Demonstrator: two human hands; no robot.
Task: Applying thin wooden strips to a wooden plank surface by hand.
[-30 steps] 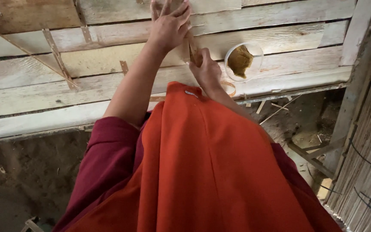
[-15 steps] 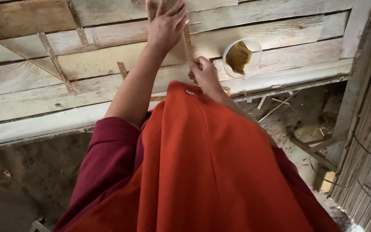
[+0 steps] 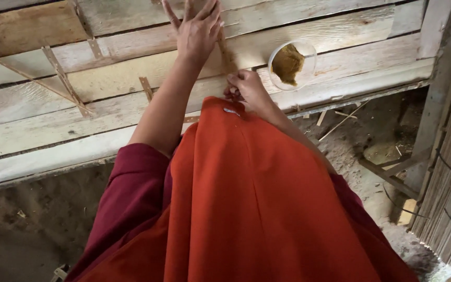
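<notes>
Left hand (image 3: 198, 32) pressed flat on the far planks of the wooden platform (image 3: 105, 89), fingers spread apart, palm down over a thin wooden stick (image 3: 224, 49). The stick lies lengthwise, running near-to-far, its far part under the left hand's right edge. Right hand (image 3: 247, 90) nearer, fingers curled together and pinched on the stick's near end. Just right of both hands sits a clear plastic cup (image 3: 292, 63) holding brown paste, resting on the planks. Orange cloth (image 3: 257, 209) covers the near foreground. Bare dirt ground (image 3: 22, 230) lies at near left, below the platform.
</notes>
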